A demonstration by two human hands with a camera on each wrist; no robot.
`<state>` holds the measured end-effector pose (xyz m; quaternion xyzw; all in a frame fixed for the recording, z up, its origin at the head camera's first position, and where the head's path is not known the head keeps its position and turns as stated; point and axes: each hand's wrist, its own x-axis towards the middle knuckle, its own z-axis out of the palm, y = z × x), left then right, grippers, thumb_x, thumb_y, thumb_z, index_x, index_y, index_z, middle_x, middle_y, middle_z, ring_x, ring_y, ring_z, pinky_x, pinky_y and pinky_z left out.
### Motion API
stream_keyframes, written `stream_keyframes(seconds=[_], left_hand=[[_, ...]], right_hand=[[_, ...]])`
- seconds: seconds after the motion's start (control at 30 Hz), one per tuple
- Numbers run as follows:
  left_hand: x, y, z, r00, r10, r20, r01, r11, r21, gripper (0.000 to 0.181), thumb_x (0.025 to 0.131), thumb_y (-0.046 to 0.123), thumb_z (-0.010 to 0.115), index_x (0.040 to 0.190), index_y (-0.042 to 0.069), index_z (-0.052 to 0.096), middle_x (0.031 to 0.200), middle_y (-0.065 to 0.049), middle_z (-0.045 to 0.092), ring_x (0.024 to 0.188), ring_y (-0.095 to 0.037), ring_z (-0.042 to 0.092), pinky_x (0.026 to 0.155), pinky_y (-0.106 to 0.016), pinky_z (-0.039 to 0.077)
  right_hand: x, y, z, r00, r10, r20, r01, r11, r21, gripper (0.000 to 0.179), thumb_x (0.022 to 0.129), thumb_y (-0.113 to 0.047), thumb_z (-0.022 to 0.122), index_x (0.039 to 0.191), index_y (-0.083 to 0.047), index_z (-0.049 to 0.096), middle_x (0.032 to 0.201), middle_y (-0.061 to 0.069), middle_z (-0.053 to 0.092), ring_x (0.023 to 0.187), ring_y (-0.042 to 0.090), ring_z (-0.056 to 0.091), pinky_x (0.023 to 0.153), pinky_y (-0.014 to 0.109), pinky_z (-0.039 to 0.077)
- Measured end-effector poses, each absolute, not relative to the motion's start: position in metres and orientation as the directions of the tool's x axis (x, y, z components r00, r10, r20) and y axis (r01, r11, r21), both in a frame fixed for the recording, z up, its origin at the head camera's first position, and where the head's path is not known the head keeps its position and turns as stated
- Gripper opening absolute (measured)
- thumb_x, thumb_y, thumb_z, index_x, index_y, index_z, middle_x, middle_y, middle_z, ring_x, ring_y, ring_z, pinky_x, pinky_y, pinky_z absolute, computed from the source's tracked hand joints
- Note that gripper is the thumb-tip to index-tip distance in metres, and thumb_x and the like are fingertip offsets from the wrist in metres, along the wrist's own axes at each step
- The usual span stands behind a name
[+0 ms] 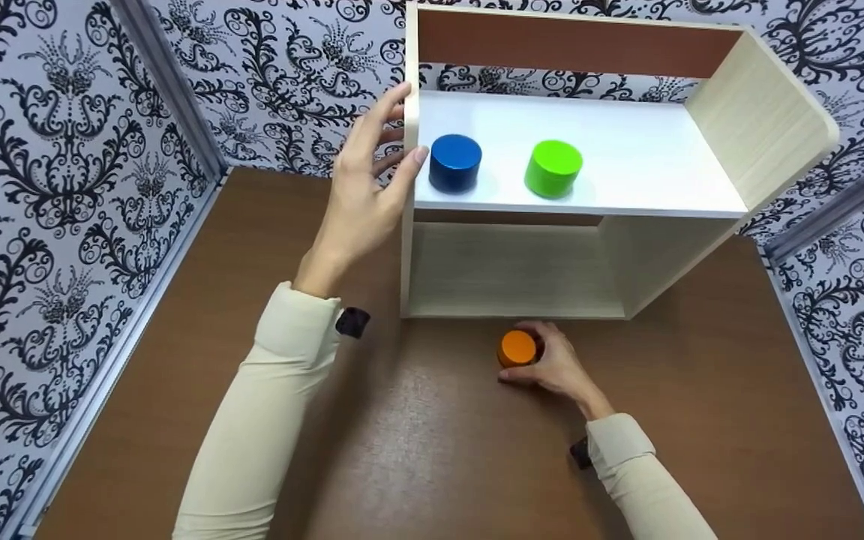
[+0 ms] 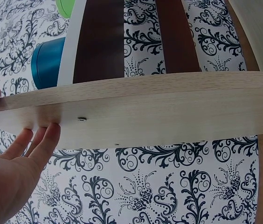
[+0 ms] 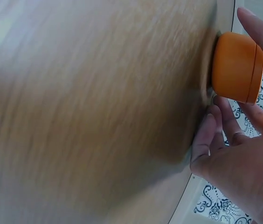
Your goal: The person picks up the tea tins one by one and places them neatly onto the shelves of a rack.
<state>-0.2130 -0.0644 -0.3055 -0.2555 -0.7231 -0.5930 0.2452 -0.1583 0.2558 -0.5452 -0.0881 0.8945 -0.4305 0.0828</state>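
My left hand (image 1: 364, 176) grips the left side panel (image 1: 411, 97) of a light wooden shelf unit, thumb at its front edge and fingers along the outer face. In the left wrist view, several fingertips (image 2: 52, 130) press against that panel. On the white shelf board (image 1: 642, 165) stand a blue round jar (image 1: 455, 163), near my left thumb, and a green round jar (image 1: 553, 169). Below the unit's front, my right hand (image 1: 558, 367) holds an orange round jar (image 1: 518, 348) between thumb and fingers, down at the tabletop. A lid seam shows on the orange jar (image 3: 236, 67) in the right wrist view.
The unit's lower compartment (image 1: 507, 270) opens toward me above the brown table (image 1: 417, 450). Its right side panel (image 1: 769, 120) slants outward in view. Patterned walls (image 1: 64, 187) surround the table at the back and both sides.
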Motion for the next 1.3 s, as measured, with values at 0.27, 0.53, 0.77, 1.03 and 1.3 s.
stream_keyframes(seconds=[0.27,0.53,0.77,1.03,1.3], left_hand=[[-0.2136,-0.0641,-0.3043,-0.756,0.077,0.651,0.653,0.161,0.740,0.056,0.099,0.003,0.062,0.152,0.009,0.044,0.133,-0.014,0.051,0.118,-0.028,0.058,0.099,-0.032,0.057],[-0.2136,-0.0642,-0.3042,-0.749,0.076,0.659,0.661,0.159,0.733,0.056,0.099,0.003,0.062,0.151,0.008,0.044,0.132,-0.014,0.051,0.117,-0.028,0.058,0.099,-0.032,0.057],[-0.2140,-0.0644,-0.3048,-0.744,0.074,0.664,0.666,0.161,0.728,0.055,0.099,0.004,0.062,0.151,0.007,0.045,0.133,-0.015,0.051,0.117,-0.031,0.057,0.099,-0.033,0.057],[-0.2145,-0.0643,-0.3061,-0.745,0.076,0.663,0.665,0.155,0.730,0.055,0.099,0.003,0.062,0.151,0.007,0.045,0.133,-0.015,0.051,0.118,-0.030,0.058,0.099,-0.033,0.057],[-0.2133,-0.0642,-0.3062,-0.745,0.076,0.663,0.665,0.163,0.729,0.055,0.099,0.004,0.062,0.151,0.008,0.045,0.133,-0.015,0.051,0.119,-0.028,0.058,0.100,-0.032,0.057]], right_hand=[[-0.1608,0.2544,-0.5486,-0.971,-0.234,-0.044,-0.117,0.631,-0.767,0.080,0.065,-0.028,0.098,0.133,-0.009,0.061,0.126,0.016,0.055,0.115,0.037,0.053,0.105,0.059,0.044],[-0.1626,0.2527,-0.5486,-0.972,-0.231,-0.052,-0.117,0.659,-0.743,0.079,0.065,-0.030,0.098,0.132,-0.009,0.062,0.128,0.017,0.054,0.117,0.038,0.049,0.103,0.060,0.043],[-0.1618,0.2504,-0.5470,-0.972,-0.229,-0.061,-0.111,0.666,-0.737,0.080,0.064,-0.028,0.099,0.132,-0.007,0.062,0.129,0.019,0.052,0.118,0.040,0.047,0.104,0.059,0.043],[-0.1621,0.2492,-0.5506,-0.973,-0.225,-0.054,-0.114,0.669,-0.735,0.076,0.065,-0.026,0.098,0.130,-0.004,0.063,0.127,0.021,0.051,0.117,0.042,0.046,0.102,0.060,0.044],[-0.1619,0.2481,-0.5505,-0.975,-0.211,-0.065,-0.098,0.677,-0.729,0.077,0.065,-0.025,0.098,0.130,-0.002,0.063,0.127,0.021,0.050,0.116,0.041,0.045,0.102,0.060,0.044]])
